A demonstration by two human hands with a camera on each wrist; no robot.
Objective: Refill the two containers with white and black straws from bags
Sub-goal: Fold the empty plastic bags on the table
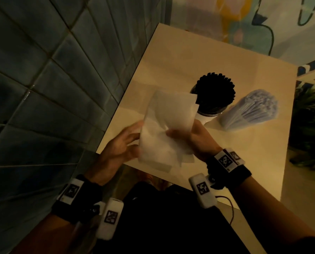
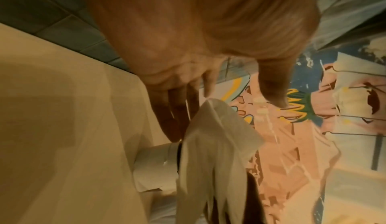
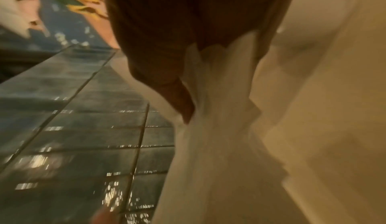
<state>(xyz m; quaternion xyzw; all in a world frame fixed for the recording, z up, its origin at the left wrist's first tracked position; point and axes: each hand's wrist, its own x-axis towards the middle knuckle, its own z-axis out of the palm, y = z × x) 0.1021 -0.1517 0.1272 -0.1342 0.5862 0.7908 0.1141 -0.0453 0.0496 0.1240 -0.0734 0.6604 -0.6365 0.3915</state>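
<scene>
Tiled wall [image 1: 42, 79]: dark grey-green, fills the left of the head view, glossy with grout lines; also lower left of the right wrist view.

Mural wall [image 1: 244, 24]: painted shapes in pink, yellow, blue and green, top right of the head view and right side of the left wrist view.

Tabletop [image 1: 198, 57]: one, pale cream, square-cornered, centre to right of the head view, its left edge against the tiles. Dark foliage [image 1: 310, 114] past its right edge.

Empty plastic bags [image 1: 164, 131]: translucent white, crumpled, held above the near edge of the tabletop at centre frame. Looks like two layered sheets, but the exact count cannot be told.

Containers: two, side by side on the tabletop, centre right of the head view.
- Black-straw container [image 1: 206, 114]: white cup, packed with black straws [image 1: 215, 92]; the bags' top corner overlaps its left side.
- White-straw container [image 1: 233, 123]: just right of the first, clear-looking, full of white straws [image 1: 255, 107] fanning to the upper right. Whether the two containers touch cannot be told.

Hands: two.
- Right hand [image 1: 195, 138]: pinches the bags at mid-height, thumb on the near face and fingers behind; the right wrist view shows plastic gathered in the grip.
- Left hand [image 1: 121, 142]: fingers spread and straight at the bags' left edge, not gripping; blurred. In the left wrist view the fingertips [image 2: 173, 128] sit beside the plastic.

Wrist bands with printed markers: one set on each forearm, bottom of the head view.
</scene>
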